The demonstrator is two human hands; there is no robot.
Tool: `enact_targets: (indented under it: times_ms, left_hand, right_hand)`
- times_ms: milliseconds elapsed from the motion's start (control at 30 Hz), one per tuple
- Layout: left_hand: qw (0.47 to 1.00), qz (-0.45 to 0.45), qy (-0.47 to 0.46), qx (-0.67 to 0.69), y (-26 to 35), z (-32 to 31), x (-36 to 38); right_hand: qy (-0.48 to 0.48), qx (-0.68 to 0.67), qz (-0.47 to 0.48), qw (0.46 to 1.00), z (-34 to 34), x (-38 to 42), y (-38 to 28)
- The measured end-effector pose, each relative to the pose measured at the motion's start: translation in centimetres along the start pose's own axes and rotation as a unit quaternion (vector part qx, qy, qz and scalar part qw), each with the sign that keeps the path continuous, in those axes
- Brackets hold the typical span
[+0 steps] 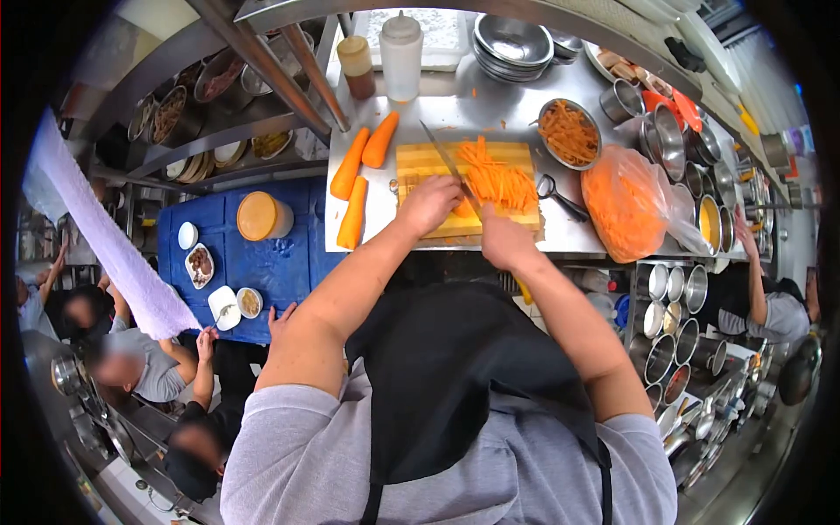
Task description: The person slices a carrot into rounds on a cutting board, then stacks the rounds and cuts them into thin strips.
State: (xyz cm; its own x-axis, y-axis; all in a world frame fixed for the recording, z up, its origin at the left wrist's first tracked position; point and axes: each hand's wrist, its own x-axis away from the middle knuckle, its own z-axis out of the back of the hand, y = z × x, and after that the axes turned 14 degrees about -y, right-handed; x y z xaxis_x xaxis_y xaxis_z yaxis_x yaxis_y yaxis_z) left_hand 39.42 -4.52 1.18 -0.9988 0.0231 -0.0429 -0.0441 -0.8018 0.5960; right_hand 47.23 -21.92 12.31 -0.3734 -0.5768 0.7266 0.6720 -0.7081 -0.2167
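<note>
On a striped wooden cutting board (416, 157), my left hand (430, 206) is closed over a piece of carrot (462, 208), mostly hidden under the fingers. My right hand (509, 241) grips a kitchen knife (443, 153), its long blade slanting across the board beside the left fingertips. A heap of carrot strips (499, 179) lies just right of the blade. Three whole peeled carrots (380, 142) rest on the steel counter left of the board. To the board's right is a peeler with a black handle (567, 203).
A bowl of carrot strips (569, 131) and a plastic bag of shredded carrot (621, 206) stand on the right. Two squeeze bottles (402, 57) and stacked metal bowls (512, 44) are behind. Co-workers (144, 359) stand left by a blue surface (302, 206); another person (770, 311) is right.
</note>
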Motion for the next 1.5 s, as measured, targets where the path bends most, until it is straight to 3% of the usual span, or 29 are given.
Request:
enact_targets:
  times_ms: [167, 433, 800, 1100, 1367, 1500]
  left_hand:
    - [1.0, 0.007, 0.005, 0.011, 0.1, 0.0, 0.5]
    - [1.0, 0.01, 0.004, -0.012, 0.6, 0.6, 0.2]
    - [0.999, -0.001, 0.025, -0.025, 0.2, 0.4, 0.1]
    - [0.999, -0.005, 0.043, 0.004, 0.0, -0.3, 0.3]
    - [1.0, -0.009, 0.026, -0.011, 0.0, -0.2, 0.7]
    - [0.999, -0.01, 0.043, -0.004, 0.0, -0.4, 0.4]
  right_hand:
    - [0.077, 0.002, 0.041, 0.996, -4.6, -2.7, 2.1]
    - [0.005, 0.02, 0.033, 0.999, 1.6, 0.4, 0.5]
    - [-0.035, 0.014, 0.023, 0.999, 2.8, 2.1, 0.2]
    - [0.05, 0.017, 0.042, 0.998, -4.9, -2.6, 2.3]
    - [-0.03, 0.001, 0.036, 0.999, 2.3, -0.9, -0.2]
    - [-0.022, 0.017, 0.013, 1.0, 1.3, 0.6, -0.3]
